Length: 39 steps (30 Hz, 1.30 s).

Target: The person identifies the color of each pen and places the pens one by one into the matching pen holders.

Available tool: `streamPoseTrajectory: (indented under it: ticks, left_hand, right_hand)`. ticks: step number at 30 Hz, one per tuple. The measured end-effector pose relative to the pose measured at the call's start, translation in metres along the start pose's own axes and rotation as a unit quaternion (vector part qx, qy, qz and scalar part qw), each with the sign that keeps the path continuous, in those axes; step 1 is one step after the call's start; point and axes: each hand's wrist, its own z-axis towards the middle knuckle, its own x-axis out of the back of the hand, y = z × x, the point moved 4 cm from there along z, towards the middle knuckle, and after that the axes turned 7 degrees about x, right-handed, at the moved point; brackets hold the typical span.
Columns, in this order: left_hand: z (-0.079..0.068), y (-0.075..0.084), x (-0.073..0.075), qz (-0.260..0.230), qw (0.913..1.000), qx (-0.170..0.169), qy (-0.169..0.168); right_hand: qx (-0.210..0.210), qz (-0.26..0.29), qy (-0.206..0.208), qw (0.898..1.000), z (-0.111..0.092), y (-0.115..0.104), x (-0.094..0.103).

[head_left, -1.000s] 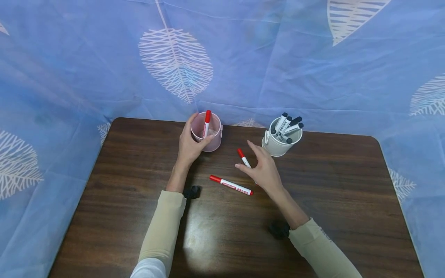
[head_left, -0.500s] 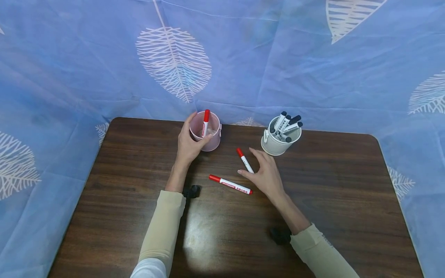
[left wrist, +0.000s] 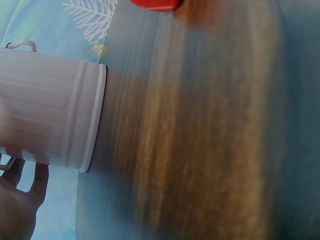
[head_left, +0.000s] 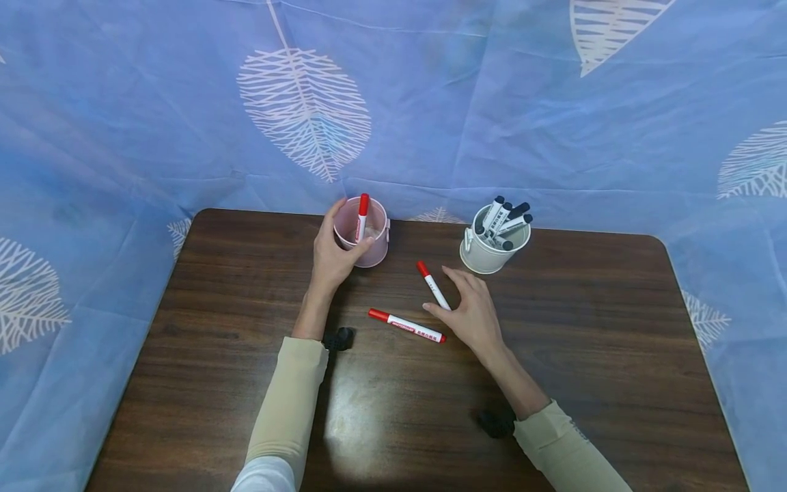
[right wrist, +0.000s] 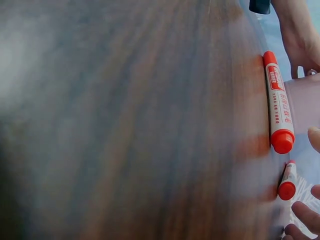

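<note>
My left hand (head_left: pixel 330 260) holds the small pink pail (head_left: pixel 374 255) at the table's back edge, its thumb at the near rim and its fingers round the left side. One red-capped whiteboard marker (head_left: pixel 362 222) stands inside that pail. Fingers spread, my right hand (head_left: pixel 475 316) is beside a second red marker (head_left: pixel 438 292), whose near end lies between thumb and fingers. The right wrist view shows this marker (right wrist: pixel 288 181) apart from the fingertips. Closer to me, a third red marker (head_left: pixel 417 329) lies slantwise on the table.
A white pail (head_left: pixel 482 258) with several black-capped markers (head_left: pixel 503 220) stands at the back right, just beyond my right hand. The brown wooden table (head_left: pixel 590 328) ends at a blue leaf-patterned cloth (head_left: pixel 424 102) behind the pails.
My right hand has drawn back slightly towards me and to the right, so more of the marker beside it shows. My left hand stays on the pink pail.
</note>
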Motion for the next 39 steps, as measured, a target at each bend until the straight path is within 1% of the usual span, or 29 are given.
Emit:
streamPoseTrajectory:
  ticks: [4,8,12,17,20,24,29,32,36,39]
  left_hand:
    - [0.0,0.0,0.0,-0.002,1.0,-0.003,0.0]
    - [0.0,0.0,0.0,-0.003,1.0,-0.004,0.0]
    - [0.001,0.001,0.001,-0.008,1.0,-0.005,0.002]
    - [0.0,0.002,0.001,-0.004,1.0,0.001,-0.003]
    - [0.0,0.001,0.001,-0.003,0.9999,0.005,-0.009]
    - [0.0,0.001,0.001,0.001,1.0,0.003,-0.009]
    - [-0.001,0.0,0.001,0.007,0.9998,0.011,-0.015]
    - [-0.001,-0.001,0.001,0.01,0.9996,0.018,-0.017]
    - [-0.001,-0.001,0.001,0.008,0.9998,0.015,-0.014]
    - [-0.001,0.0,0.0,0.002,0.9999,0.009,-0.011]
  right_hand:
    - [0.002,-0.009,0.001,1.0,-0.004,0.002,-0.001]
    - [0.011,-0.025,0.006,1.0,-0.013,0.005,-0.001]
    - [0.033,-0.049,0.013,0.998,-0.022,0.007,-0.001]
    - [0.054,-0.072,0.02,0.996,-0.027,0.009,-0.003]
    - [0.055,-0.072,0.029,0.995,-0.03,0.009,-0.003]
    - [0.059,-0.069,0.041,0.995,-0.031,0.011,-0.003]
    - [0.06,-0.044,0.06,0.995,-0.032,0.014,-0.003]
    - [0.051,-0.011,0.073,0.996,-0.031,0.018,-0.003]
    - [0.036,0.038,0.086,0.995,-0.031,0.023,-0.001]
    - [0.029,0.06,0.092,0.993,-0.03,0.024,0.001]
